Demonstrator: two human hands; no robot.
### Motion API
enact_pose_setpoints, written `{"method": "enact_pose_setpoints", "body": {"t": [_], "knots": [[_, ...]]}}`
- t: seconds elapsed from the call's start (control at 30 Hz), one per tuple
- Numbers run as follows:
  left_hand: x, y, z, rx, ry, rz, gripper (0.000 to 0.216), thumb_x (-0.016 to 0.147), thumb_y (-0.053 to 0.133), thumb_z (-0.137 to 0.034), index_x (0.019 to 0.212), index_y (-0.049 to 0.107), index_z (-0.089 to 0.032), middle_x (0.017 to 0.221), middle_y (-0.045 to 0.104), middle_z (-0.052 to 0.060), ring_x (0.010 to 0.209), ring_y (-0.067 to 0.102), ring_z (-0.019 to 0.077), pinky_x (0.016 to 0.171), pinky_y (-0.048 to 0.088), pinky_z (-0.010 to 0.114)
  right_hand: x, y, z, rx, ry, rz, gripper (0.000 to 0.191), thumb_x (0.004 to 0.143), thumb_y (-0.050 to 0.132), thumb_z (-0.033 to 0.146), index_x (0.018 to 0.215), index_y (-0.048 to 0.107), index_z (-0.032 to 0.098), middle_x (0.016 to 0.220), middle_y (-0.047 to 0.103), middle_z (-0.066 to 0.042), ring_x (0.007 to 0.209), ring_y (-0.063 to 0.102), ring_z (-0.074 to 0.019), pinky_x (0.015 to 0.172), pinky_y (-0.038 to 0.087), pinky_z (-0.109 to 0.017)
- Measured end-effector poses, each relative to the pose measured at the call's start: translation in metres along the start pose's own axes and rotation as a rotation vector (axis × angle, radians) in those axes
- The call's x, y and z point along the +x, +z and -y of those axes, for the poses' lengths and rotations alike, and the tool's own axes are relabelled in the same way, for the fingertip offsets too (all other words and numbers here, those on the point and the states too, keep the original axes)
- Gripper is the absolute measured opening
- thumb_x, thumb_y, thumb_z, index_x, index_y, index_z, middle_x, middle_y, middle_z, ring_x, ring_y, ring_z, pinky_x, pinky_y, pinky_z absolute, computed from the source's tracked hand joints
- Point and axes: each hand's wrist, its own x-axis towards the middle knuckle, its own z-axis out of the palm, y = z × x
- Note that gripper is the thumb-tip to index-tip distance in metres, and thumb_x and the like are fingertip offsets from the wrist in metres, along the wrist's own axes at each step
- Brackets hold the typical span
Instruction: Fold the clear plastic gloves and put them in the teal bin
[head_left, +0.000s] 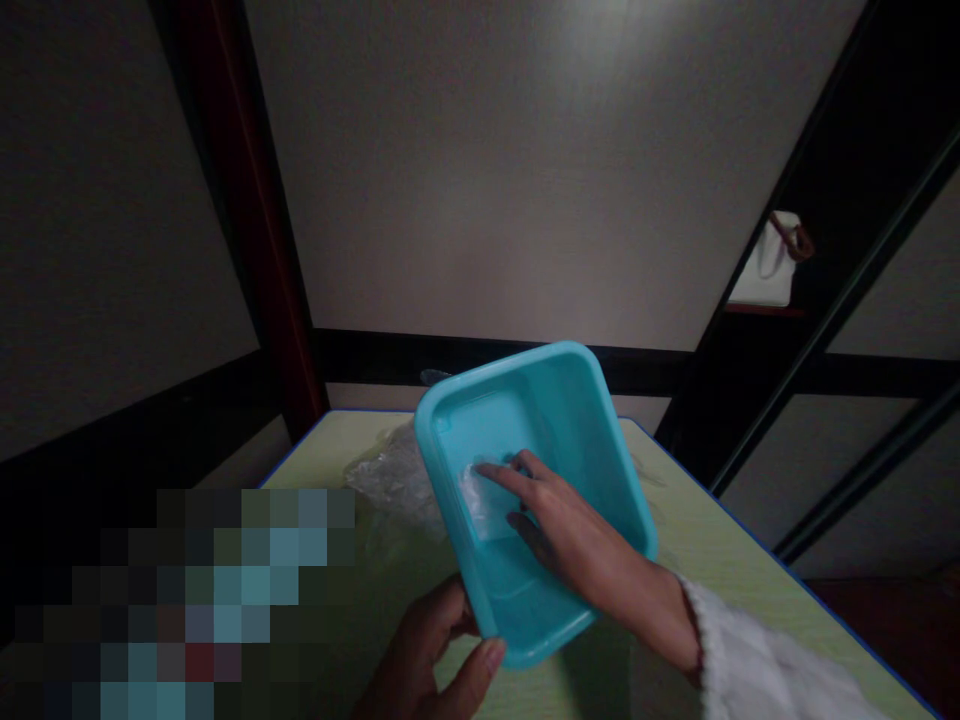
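While my left hand (pixel 435 660) grips the near corner of the turquoise tub (pixel 525 490), thumb curled over the rim and fingers below it, the tub sits tilted up off the tabletop (pixel 720 560), open side facing me. My right hand (pixel 577 540) is inside it, mostly open, fingers stretched flat, fingertips (pixel 487 470) pressing a small whitish wad (pixel 474 492) against the tub floor. Can't tell what the wad is made of. White knit sleeve (pixel 750 660) covers that wrist. Crumpled clear plastic wrap (pixel 390 478) lies on the tabletop just beyond and left of the left hand, partly hidden behind the tub. Lighting dim.
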Motion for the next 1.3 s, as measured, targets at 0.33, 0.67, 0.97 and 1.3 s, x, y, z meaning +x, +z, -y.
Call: {"method": "enact_pose_setpoints", "body": {"t": [0.33, 0.67, 0.97, 1.3], "knots": [[0.004, -0.005, 0.013, -0.023, 0.051, 0.082, 0.034, 0.074, 0.063, -0.047, 0.102, 0.065, -0.029, 0.101, 0.066, 0.005, 0.094, 0.060, 0.0267, 0.087, 0.047, 0.034, 0.004, 0.002, -0.001, 0.041, 0.005, -0.056, 0.059, 0.077, 0.046, -0.004, 0.133, 0.041, 0.016, 0.122, 0.044, -0.017, 0.104, 0.055, -0.0259, 0.090, 0.046, -0.045], [0.007, -0.003, 0.010, -0.068, 0.084, 0.097, 0.028, 0.078, 0.060, -0.045, 0.094, 0.066, -0.022, 0.094, 0.066, 0.006, 0.088, 0.061, 0.0243, 0.083, 0.048, 0.033, 0.005, 0.004, -0.007, 0.007, -0.018, -0.150, 0.050, 0.074, 0.046, -0.002, 0.122, 0.046, 0.013, 0.117, 0.046, -0.016, 0.096, 0.057, -0.0248, 0.083, 0.049, -0.044], [0.013, -0.005, 0.027, -0.060, 0.125, 0.110, 0.033, 0.076, 0.061, -0.048, 0.100, 0.065, -0.025, 0.095, 0.067, 0.006, 0.088, 0.062, 0.0263, 0.081, 0.050, 0.035, 0.005, 0.003, -0.003, 0.144, -0.017, -0.115, 0.039, 0.073, 0.041, -0.002, 0.108, 0.050, 0.013, 0.098, 0.063, -0.012, 0.089, 0.062, -0.0232, 0.077, 0.050, -0.040], [0.015, -0.006, 0.021, -0.056, 0.155, 0.166, 0.030, 0.079, 0.057, -0.048, 0.095, 0.066, -0.024, 0.092, 0.067, 0.005, 0.085, 0.062, 0.0230, 0.079, 0.050, 0.031, -0.001, 0.016, -0.014, 0.077, -0.072, -0.051, 0.050, 0.076, 0.040, 0.000, 0.124, 0.046, 0.009, 0.120, 0.058, -0.018, 0.106, 0.057, -0.0271, 0.085, 0.048, -0.043]]}}
